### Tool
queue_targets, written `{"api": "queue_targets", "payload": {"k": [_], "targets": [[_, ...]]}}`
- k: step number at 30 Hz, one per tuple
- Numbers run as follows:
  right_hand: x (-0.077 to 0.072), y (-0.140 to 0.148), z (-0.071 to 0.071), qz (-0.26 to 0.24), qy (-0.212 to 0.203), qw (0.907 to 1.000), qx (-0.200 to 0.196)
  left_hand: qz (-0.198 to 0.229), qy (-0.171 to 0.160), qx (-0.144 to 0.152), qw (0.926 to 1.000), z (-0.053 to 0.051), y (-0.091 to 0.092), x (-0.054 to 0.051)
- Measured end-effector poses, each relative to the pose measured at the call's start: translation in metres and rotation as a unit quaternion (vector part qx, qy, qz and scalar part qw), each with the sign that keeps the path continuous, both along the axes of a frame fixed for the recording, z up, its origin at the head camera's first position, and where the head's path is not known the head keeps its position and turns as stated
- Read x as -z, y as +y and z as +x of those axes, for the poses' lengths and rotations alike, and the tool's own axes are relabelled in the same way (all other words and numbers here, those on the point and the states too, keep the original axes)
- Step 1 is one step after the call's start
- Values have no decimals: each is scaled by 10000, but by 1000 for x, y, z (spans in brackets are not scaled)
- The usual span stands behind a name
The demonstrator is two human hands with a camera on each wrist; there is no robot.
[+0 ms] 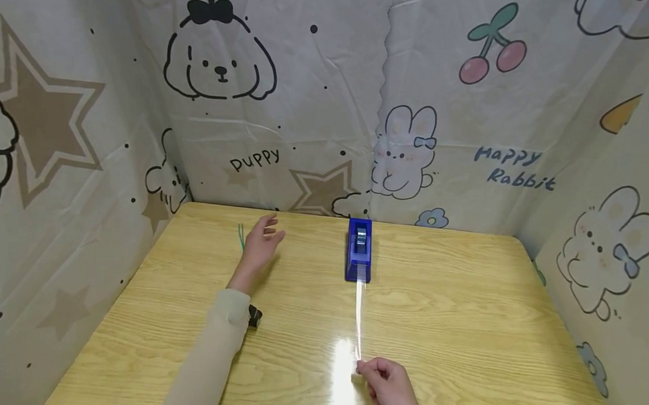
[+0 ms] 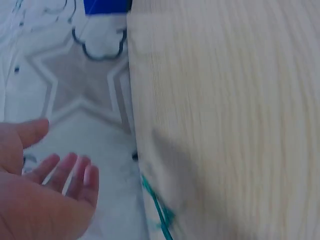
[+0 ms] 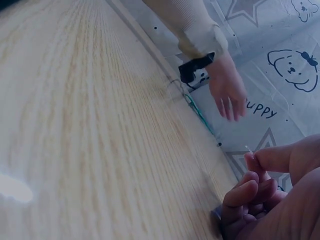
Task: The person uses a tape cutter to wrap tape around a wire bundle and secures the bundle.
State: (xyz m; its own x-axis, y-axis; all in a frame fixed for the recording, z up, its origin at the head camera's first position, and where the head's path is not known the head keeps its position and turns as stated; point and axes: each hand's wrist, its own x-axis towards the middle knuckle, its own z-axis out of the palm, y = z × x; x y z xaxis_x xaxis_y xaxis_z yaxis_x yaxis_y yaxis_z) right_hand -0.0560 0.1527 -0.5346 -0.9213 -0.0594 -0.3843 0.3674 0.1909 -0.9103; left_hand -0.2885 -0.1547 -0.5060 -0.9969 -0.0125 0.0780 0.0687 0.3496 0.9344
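A blue tape dispenser [image 1: 350, 258] with a roll of clear tape stands near the table's back edge. From its front, a strip of clear tape [image 1: 358, 319] stretches toward the near side. My right hand [image 1: 389, 386] pinches the strip's free end between thumb and index finger, other fingers curled. In the right wrist view, the tape tip shows at the fingertips of that right hand [image 3: 270, 185]. My left hand [image 1: 261, 242] is held with loosely bent fingers left of the dispenser, holding nothing. Beside it lies a thin green thing [image 1: 241, 235], partly hidden; its kind is unclear.
The wooden table [image 1: 444, 328] is enclosed at the back and sides by a printed cloth [image 1: 329, 106] with cartoon animals and stars. A black device [image 1: 255, 316] is strapped at the left wrist. The dispenser's blue corner [image 2: 106, 6] shows in the left wrist view.
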Motion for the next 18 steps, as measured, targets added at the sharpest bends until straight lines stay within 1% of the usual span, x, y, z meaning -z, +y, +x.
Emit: {"api": "queue_targets", "payload": {"k": [2, 4, 7, 9, 11, 14, 18], "targets": [[0, 0, 0, -12, -10, 10000, 0, -28, 31, -384, 9993, 1, -14, 1], [1, 0, 0, -11, -14, 10000, -6, -9, -50, -721, 9974, 2, -27, 3], [1, 0, 0, -11, -13, 10000, -20, 126, -293, -1088, 9936, 6, -44, 6], [1, 0, -1, -9, -9, 10000, -30, 262, -507, -1244, 9906, 9, -53, 7], [0, 0, -1, -13, -9, 10000, -31, 357, -722, -1326, 9879, 11, -58, 9], [0, 0, -1, 45, -14, 10000, -32, 383, -1082, -1302, 9848, 15, -62, 12], [1, 0, 0, 169, -58, 9998, -7, 260, -1435, -1265, 9812, 19, -60, 17]]}}
